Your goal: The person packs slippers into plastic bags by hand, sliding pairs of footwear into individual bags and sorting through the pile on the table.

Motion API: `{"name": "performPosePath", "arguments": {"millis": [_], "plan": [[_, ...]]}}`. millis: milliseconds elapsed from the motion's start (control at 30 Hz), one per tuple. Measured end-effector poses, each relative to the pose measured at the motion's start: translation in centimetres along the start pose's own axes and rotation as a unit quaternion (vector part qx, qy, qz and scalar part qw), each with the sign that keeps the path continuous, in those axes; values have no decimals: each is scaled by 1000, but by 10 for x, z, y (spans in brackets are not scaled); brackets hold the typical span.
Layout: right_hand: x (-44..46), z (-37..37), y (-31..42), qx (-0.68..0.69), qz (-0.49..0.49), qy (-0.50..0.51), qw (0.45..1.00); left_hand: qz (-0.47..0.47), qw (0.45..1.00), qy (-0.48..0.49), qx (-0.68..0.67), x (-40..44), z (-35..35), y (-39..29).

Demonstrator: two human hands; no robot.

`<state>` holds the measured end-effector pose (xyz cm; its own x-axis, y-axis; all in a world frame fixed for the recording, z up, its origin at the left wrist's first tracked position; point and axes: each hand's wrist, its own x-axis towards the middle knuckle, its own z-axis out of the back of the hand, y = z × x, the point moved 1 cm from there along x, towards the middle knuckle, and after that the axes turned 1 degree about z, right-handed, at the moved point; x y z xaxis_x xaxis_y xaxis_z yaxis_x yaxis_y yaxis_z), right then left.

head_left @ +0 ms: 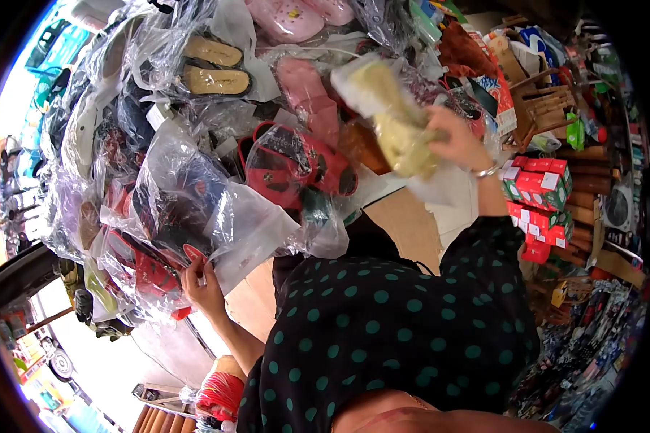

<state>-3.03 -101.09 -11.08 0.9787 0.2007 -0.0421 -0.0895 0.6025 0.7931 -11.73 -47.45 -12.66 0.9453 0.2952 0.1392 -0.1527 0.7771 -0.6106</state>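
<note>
My right hand (458,142), with a bracelet at the wrist, is closed on a pair of yellow slippers (397,133) in a clear plastic bag. Motion blurs the slippers, held above the front edge of the pile. At the lower left, my left hand (204,287) has its fingers bent around the edge of a plastic-bagged shoe (193,252) with a red tip; the plastic partly hides the grip. Between my hands lie red sandals (296,162) in plastic. Pink slippers (309,97) are behind them, and beige-soled slippers (217,68) sit farther left.
Pink clogs (285,18) lie at the back of the heap of bagged footwear. To my right are stacked red and green boxes (538,184) and wooden handles (552,108). A roll of red cord (220,395) stands low on my left, beside pale flooring.
</note>
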Motion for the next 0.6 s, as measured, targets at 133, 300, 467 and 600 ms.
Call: {"name": "performPosePath", "arguments": {"millis": [133,300,467,600], "plan": [[-24,-111,-19,-280,60,40,957,-12,1000,-5,10,-2,2,3],[-24,-109,-3,-220,22,46,974,4,1000,5,-12,-9,10,7],[-30,-120,3,-301,-80,94,946,11,1000,4,-17,-9,11,6],[-20,-124,-9,-327,-76,144,931,24,999,10,-27,-4,9,-4]]}}
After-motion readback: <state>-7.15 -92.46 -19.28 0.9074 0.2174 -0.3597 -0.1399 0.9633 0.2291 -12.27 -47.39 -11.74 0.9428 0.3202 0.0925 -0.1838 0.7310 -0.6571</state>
